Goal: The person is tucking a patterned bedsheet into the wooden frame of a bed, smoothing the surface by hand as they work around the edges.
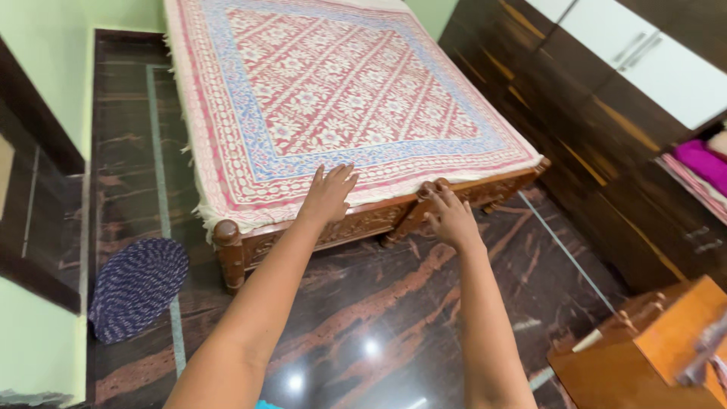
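Head view, looking down past two bare forearms toward the foot of a low carved dark-wood bed frame [333,231] covered with a red, blue and cream floral-patterned cotton bedspread [341,91]. Left hand [327,193]: palm down, fingers spread, lying flat on the bedspread at its near edge, just above the footboard rail; nothing pinched. Right hand [448,216]: fingers curled over the top of the footboard rail near a short carved post, touching the wood at the hem of the bedspread; whether cloth is caught under the fingertips cannot be told. The two hands are near each other but apart, both at the middle of the foot end. Bedspread lies flat and smooth across the mattress, its fringed edge hanging down the bed's left side and its near hem reaching the footboard. A turned corner post [228,250] stands at the near left corner of the frame. Floor: polished dark brown marble floor with reddish veins [379,318], showing light reflections. On the floor left of the bed, against the green wall, sits a round navy-and-white speckled cushion [138,288]. At right, a dark wood-grain wardrobe with white panels [606,83]; at lower right, an orange-brown wooden box-like piece of furniture [666,341], partly cut off by the frame edge
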